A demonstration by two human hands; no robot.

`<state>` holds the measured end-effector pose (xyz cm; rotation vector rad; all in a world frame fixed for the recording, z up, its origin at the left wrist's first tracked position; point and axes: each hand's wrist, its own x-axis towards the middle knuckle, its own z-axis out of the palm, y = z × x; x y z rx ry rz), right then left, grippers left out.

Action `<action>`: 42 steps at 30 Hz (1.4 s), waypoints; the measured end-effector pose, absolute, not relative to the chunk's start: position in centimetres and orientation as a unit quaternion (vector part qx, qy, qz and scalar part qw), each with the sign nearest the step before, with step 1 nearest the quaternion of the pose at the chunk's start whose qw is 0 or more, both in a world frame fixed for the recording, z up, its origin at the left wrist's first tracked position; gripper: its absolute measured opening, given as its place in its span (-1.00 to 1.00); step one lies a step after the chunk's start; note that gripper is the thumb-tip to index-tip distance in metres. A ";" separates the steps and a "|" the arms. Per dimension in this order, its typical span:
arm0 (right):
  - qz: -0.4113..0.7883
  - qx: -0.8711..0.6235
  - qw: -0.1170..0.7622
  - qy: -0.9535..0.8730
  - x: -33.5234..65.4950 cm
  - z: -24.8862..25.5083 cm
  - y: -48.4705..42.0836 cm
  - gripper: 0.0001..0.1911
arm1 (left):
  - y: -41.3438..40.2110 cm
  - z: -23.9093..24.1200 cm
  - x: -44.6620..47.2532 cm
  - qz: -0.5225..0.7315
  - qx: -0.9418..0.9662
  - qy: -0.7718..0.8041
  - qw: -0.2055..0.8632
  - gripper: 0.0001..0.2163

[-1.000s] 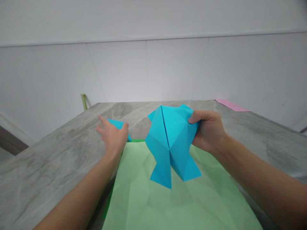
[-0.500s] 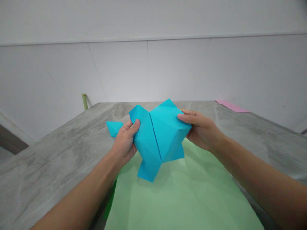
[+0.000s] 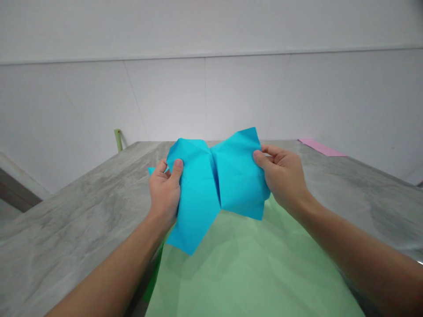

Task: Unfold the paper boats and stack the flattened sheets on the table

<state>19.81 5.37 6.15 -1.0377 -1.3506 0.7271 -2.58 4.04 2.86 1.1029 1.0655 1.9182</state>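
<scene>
Between my two hands I hold up a creased, folded sheet of bright blue paper (image 3: 194,185) with a gap running down its middle. My left hand (image 3: 166,187) grips its left side, thumb in front and fingers behind. On the right side, my right hand (image 3: 282,171) pinches the edge between thumb and fingers. Below the folded paper lies a large light green sheet (image 3: 254,268). A small blue paper piece (image 3: 151,170) shows just left of my left hand, mostly hidden behind it.
The grey marbled table (image 3: 99,193) reaches to the white wall (image 3: 165,101). A pink paper (image 3: 322,147) lies at the far right edge. A light green strip (image 3: 118,140) stands up beyond the table's far left corner. Darker green (image 3: 154,275) shows under the light green sheet's left edge.
My hands have moved apart, the left one leftward. The blue paper is pulled wider and flatter, its middle slit opened into a gap. My left hand now covers most of the small blue piece.
</scene>
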 end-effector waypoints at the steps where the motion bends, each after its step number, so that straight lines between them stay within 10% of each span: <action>1: 0.301 -0.452 0.605 -0.583 19.9 6.1 5.4 -0.81 | 4.0 2.9 -2.6 0.743 0.419 0.405 0.330 -0.61; 11: 0.179 -0.487 0.595 -0.614 19.7 7.0 4.8 -0.81 | 3.8 3.4 -2.7 0.744 0.393 0.406 0.357 -0.51; 36: 0.331 -0.515 0.582 -0.535 24.9 8.9 1.7 -0.73 | 1.6 6.6 -2.5 0.716 0.454 0.375 0.375 -0.63; 42: 0.314 -0.503 0.594 -0.544 25.5 7.0 1.4 -0.68 | 1.7 5.6 -2.4 0.653 0.406 0.359 0.529 -0.74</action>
